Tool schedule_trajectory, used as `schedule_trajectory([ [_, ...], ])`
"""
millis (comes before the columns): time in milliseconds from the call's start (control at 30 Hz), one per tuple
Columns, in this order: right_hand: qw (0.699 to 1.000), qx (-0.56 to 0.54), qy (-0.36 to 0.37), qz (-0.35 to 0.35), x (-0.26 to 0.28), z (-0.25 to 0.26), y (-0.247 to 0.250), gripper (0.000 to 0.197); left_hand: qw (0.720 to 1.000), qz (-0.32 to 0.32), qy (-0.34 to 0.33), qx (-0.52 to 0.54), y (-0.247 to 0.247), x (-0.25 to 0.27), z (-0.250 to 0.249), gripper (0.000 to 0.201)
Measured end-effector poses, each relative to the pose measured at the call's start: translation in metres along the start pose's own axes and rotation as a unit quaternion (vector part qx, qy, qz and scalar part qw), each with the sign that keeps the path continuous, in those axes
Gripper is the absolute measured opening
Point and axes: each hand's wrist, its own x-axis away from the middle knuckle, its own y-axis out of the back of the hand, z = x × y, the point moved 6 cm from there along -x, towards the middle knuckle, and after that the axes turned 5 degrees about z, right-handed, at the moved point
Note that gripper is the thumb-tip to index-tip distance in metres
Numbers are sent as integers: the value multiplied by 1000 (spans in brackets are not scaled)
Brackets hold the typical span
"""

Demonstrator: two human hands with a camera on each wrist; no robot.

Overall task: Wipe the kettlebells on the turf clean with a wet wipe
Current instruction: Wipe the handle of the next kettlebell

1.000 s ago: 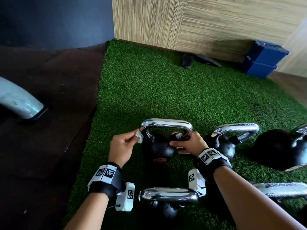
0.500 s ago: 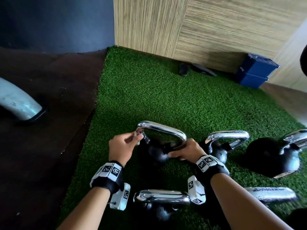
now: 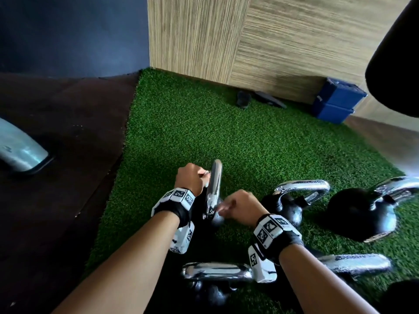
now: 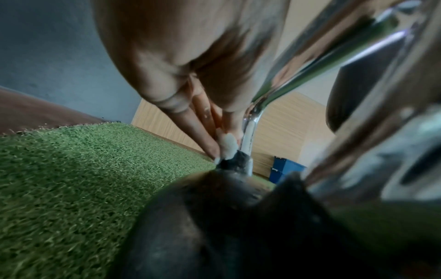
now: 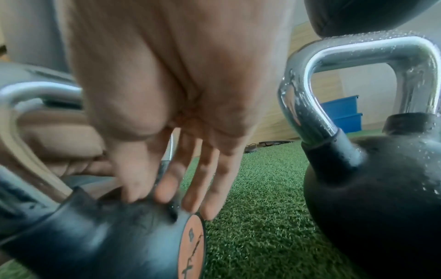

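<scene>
Green turf (image 3: 260,141) runs from a dark rubber floor (image 3: 56,123) on the left to a wood-grain wall (image 3: 283,37) at the far end, with two blue blocks (image 3: 335,100) stacked in the far right corner.

Near the middle of the turf I have one small kettlebell (image 3: 214,196) turned so its chrome handle runs near-to-far. My left hand (image 3: 190,179) is at the far leg of that handle, its fingers (image 4: 203,130) pinched together on a small wad of wet wipe (image 4: 227,144), pressing it where chrome meets the black collar. I judge that joint is the spot being cleaned, and the small wad lets me work into it.

My right hand (image 3: 240,206) steadies the near side: its fingers (image 5: 171,181) lie fairly straight, tips pressed on the black ball beside its orange face, not wrapped around anything. That keeps the bell from rolling while the other hand rubs, I'd say.

I count five kettlebells in the head view: the one in hand, two to the right of it (image 3: 292,207) (image 3: 362,211), and two close to me (image 3: 215,282) (image 3: 353,265). Droplets show on the right neighbour (image 5: 372,120), so it looks wet but not yet wiped dry. One wipe is all I can see.
</scene>
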Motion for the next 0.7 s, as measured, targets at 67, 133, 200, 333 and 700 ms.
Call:
schedule_trajectory([
  [67, 998, -14, -41, -40, -10, -4, 8, 35, 999, 30, -1, -15, 0, 2, 5, 31],
  [133, 997, -32, -76, 0, -22, -7, 1, 52, 998, 63, 3, 8, -2, 3, 14, 29],
  [200, 993, -63, -92, 49, -30, -7, -11, 47, 997, 67, -23, 29, -3, 5, 17, 26],
  [333, 971, -203, -112, 60, -32, -17, -28, 63, 1000, 17, -15, 0, -3, 4, 18, 24],
  [700, 935, -328, -116, 64, -35, -29, -33, 18, 995, 14, -7, 98, 4, -18, 3, 12],
])
